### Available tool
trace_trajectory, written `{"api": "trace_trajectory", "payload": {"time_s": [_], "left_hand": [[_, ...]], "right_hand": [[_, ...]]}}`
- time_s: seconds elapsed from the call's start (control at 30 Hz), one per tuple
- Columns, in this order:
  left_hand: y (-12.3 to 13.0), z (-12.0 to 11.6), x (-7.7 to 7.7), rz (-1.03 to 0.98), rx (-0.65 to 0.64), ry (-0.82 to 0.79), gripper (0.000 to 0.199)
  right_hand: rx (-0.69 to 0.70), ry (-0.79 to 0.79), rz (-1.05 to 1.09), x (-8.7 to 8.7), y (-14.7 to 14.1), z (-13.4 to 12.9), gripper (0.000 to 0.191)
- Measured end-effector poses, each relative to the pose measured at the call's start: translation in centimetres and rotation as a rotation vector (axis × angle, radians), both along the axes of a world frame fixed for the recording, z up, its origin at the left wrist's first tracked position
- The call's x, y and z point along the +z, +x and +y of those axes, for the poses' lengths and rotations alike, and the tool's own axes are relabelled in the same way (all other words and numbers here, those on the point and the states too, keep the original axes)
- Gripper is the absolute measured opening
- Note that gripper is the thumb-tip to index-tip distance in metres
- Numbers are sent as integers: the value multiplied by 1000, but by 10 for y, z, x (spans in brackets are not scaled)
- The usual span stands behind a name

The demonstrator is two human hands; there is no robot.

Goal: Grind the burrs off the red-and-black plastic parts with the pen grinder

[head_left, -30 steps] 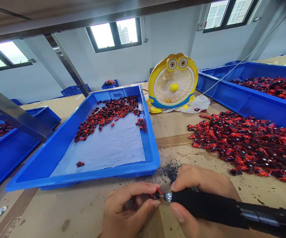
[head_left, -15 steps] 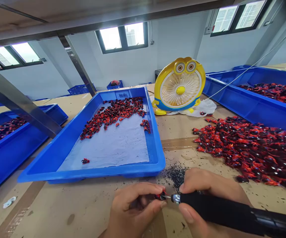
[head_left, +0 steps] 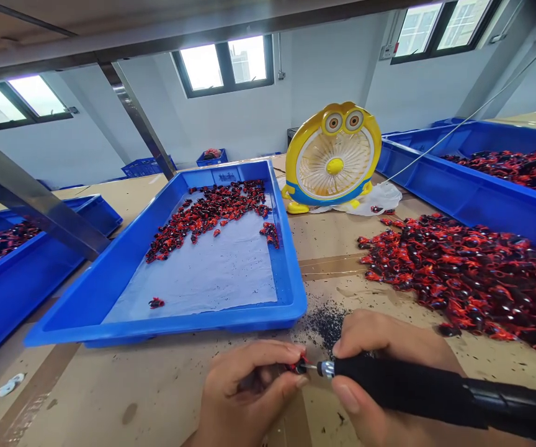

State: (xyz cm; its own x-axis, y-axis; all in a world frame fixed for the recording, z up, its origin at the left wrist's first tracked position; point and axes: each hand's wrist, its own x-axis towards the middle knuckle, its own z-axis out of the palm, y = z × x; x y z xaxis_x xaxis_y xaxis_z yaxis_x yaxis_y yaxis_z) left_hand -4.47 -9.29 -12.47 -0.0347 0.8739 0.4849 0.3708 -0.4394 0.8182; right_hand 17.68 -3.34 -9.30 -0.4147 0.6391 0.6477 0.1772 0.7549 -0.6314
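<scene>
A small black-and-red piece (head_left: 301, 365) is sitting between the fingertips of a worker's left hand (head_left: 244, 391), just above a brown-covered table (head_left: 179, 385) and in front of a blue tray (head_left: 175, 327). The slim metal tip (head_left: 311, 367) of a thick black handheld tool (head_left: 402, 388) is reaching the piece's right side; how deep it is going, the view is not showing. Working well here is likely depending on a firm pinch, fingertips staying clear of the tip, and light, steady pressure in line with the tool, since so small and glossy a piece could be slipping or turning.

The left thumb and forefinger are nearly meeting, gripping only the piece, while the other fingers are curling behind. The right hand (head_left: 396, 341) is wrapping the tool near its front end, thumb below and forefinger above, the gap between them being filled by the barrel.

Dark specks (head_left: 326, 323) are lying just beyond the hands. In the tray, similar pieces (head_left: 212, 211) are covering the far part of a white sheet (head_left: 203, 279). To the right, a larger heap (head_left: 473, 279) is spreading beside a blue bin (head_left: 482, 205), and a yellow fan (head_left: 334, 166) is standing behind.
</scene>
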Motion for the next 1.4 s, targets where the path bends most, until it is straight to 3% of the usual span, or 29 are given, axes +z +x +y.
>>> {"api": "trace_trajectory", "payload": {"time_s": [0.3,0.6,0.8,1.4], "left_hand": [[3,1,3,-41,-12,-23,22],[3,2,3,-50,-23,-19,25],[2,1,2,-25,-29,-33,25],[0,2,-2,-60,-32,-78,30]], "right_hand": [[-54,-21,-4,3,-2,-3,19],[-5,13,-12,5,1,0,19],[-148,-97,50,7,-9,-12,10],[-195,-205,8,6,-7,-17,15]]}}
